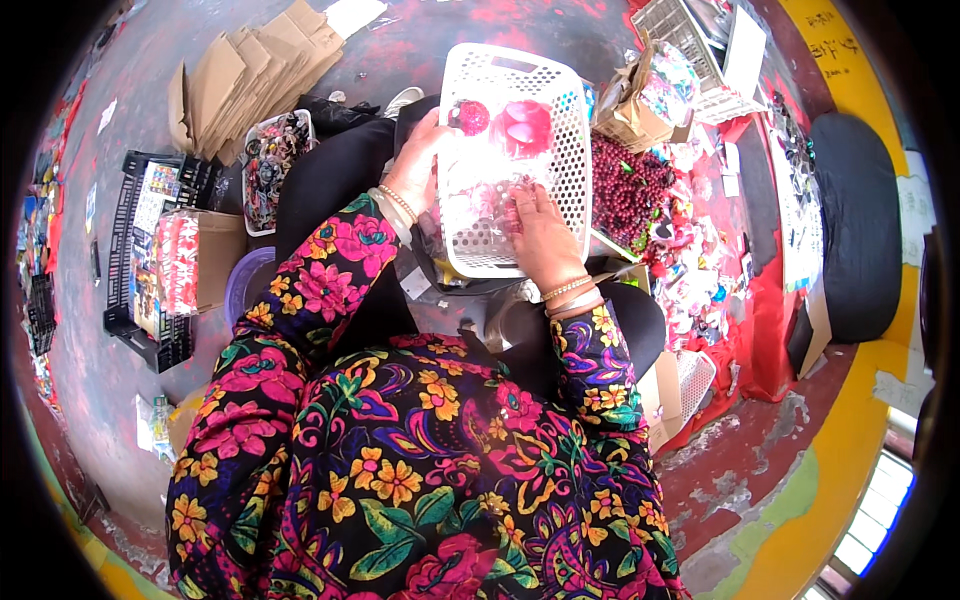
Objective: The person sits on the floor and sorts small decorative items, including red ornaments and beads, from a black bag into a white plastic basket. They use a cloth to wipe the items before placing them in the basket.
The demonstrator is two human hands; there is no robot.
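A white perforated plastic basket (573,150) rests across my lap, tilted. My left hand (412,165) is closed at its left rim, the fingertips bleached by glare. Inside the basket, my right hand (547,238) reaches down with bent fingers at a shiny, pinkish heap (490,205) that looks like small pieces in clear plastic. What those fingers hold is unclear. Toward the far end lie a round, bright red-pink piece (470,117) and a pink piece with pale oval shapes (524,128).
To the right are dark red beads (628,190), a cardboard box of plastic-wrapped goods (660,95) and scattered small trinkets (700,270). On the left stand flattened cardboard (255,75), a tray of small accessories (276,165), a black crate (125,270) and a purple basin (250,280).
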